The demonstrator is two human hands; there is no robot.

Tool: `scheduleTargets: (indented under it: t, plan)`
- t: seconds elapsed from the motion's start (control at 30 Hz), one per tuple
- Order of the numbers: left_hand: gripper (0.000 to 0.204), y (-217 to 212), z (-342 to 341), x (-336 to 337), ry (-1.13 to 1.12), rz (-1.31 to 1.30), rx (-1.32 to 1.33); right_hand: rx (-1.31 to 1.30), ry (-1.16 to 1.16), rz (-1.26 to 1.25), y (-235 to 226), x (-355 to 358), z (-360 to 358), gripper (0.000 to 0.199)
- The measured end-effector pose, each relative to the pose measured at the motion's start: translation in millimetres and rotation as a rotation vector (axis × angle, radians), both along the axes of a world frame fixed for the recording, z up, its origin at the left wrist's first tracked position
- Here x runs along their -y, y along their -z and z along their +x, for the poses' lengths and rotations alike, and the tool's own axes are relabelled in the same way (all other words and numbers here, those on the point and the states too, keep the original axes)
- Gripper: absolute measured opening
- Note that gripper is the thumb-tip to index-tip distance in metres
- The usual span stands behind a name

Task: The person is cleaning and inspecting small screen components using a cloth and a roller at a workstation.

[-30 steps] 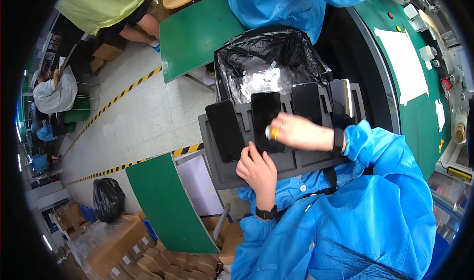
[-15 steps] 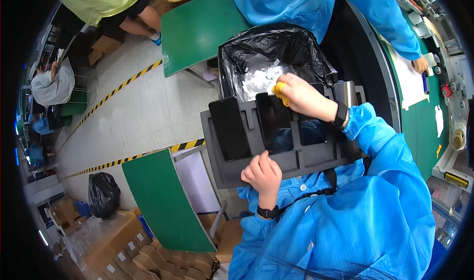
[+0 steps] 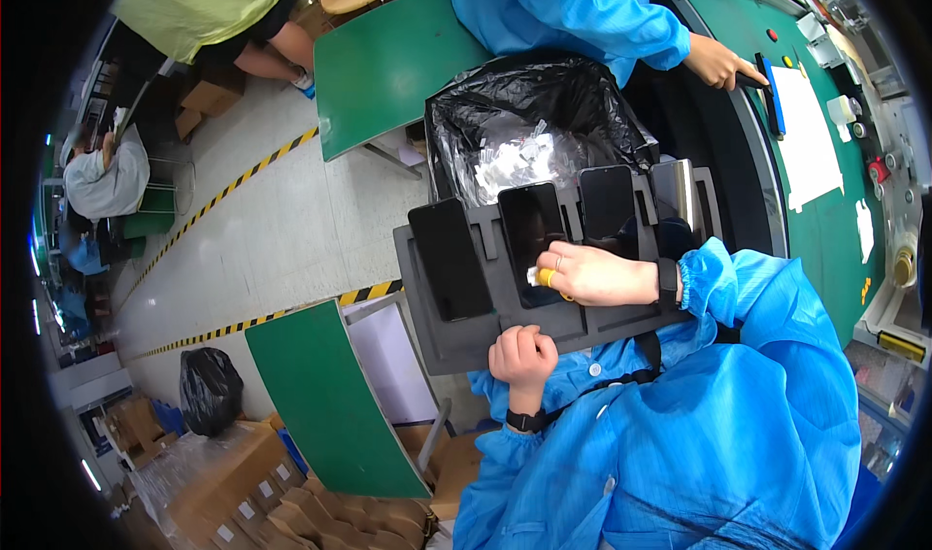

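My right hand (image 3: 592,276) pinches a small white wipe (image 3: 532,276) over the lower part of the middle black phone (image 3: 532,222). Yellow finger cots (image 3: 548,277) appear to cover some of its fingertips. That phone lies in a dark grey foam tray (image 3: 456,348), between a left phone (image 3: 449,259) and a right phone (image 3: 609,199). My left hand (image 3: 522,358) rests curled at the tray's near edge, below the middle phone. The inside of its fist is hidden.
Beyond the tray stands a bin lined with a black bag (image 3: 456,113), holding white scraps. A metal cylinder (image 3: 674,189) is by the tray's right end. A co-worker's hand (image 3: 723,65) touches a blue bar (image 3: 772,99) on the green bench (image 3: 825,249). Green tabletops (image 3: 388,74) flank the left.
My right hand has come down from the middle phone's top edge to its lower part, uncovering the right phone. My left fingers have curled in. The co-worker's arm has shifted left.
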State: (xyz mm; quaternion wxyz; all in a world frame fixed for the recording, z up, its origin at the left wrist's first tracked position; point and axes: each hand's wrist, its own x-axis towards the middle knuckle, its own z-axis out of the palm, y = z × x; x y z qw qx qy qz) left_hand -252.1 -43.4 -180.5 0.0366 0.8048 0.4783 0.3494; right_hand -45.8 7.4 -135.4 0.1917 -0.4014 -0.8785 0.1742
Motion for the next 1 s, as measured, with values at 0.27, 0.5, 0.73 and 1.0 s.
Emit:
scheduleTargets:
  t: [0.27,0.5,0.73,1.0]
  plan:
    - [0.009,2,1,0,-0.03,-0.012,0.027,-0.109,0.329,0.05,2,-42,22,0.017]
    - [0.009,-2,4,0,-0.02,-0.015,0.021,-0.079,0.393,0.037,11,-47,48,0.019]
    - [0.008,0,2,0,-0.033,-0.021,0.024,-0.092,0.253,0.036,-2,-22,26,0.017]
    - [0.008,-1,2,-1,-0.027,-0.002,0.04,-0.154,0.493,0.127,-1,-72,46,0.018]
